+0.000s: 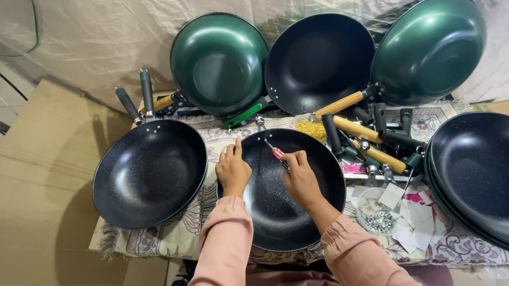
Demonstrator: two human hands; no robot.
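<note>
The left hand [232, 170] grips the rim of the pan [283, 215]; the right hand [300, 179] holds a screwdriver [275, 151]. Another pan [148, 172] touches its left edge, loose handles [366, 141] crowd its right.

My sleeves [228, 257] pink. Pan under my hands [284, 190] black, fine pale speckle inside. Screwdriver [276, 153] handle red with white. Pan at left [148, 172] black, speckled, dark grey handles. Leaning woks: left one [219, 62] deep green, middle [319, 62] black, right [429, 48] green. Loose handles [365, 129] light wood with black ends. Cloth [170, 232] cream with dark floral pattern. Stacked pans at right [498, 182] black. Cardboard [30, 202] tan.
</note>
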